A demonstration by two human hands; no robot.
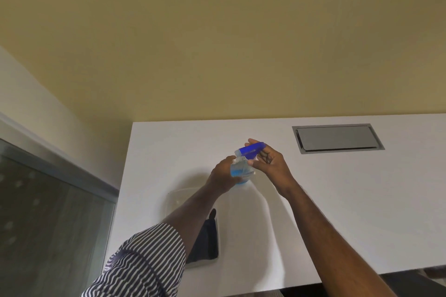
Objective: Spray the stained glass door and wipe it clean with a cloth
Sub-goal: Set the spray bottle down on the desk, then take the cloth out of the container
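Observation:
A clear spray bottle [241,171] with blue liquid and a blue trigger head [251,148] is held over a white table [337,200]. My left hand [223,176] wraps around the bottle's body from the left. My right hand [270,164] holds the blue head, fingers curled around it. A dark cloth [205,239] lies in a clear tray [173,202] on the table, under my left forearm. The glass door [48,212], frosted with pale spots, stands at the left in a grey metal frame.
A grey metal cable hatch [337,138] is set into the table at the back right. A yellow wall [217,43] rises behind the table. The table's near edge runs along the bottom right, with dark floor below.

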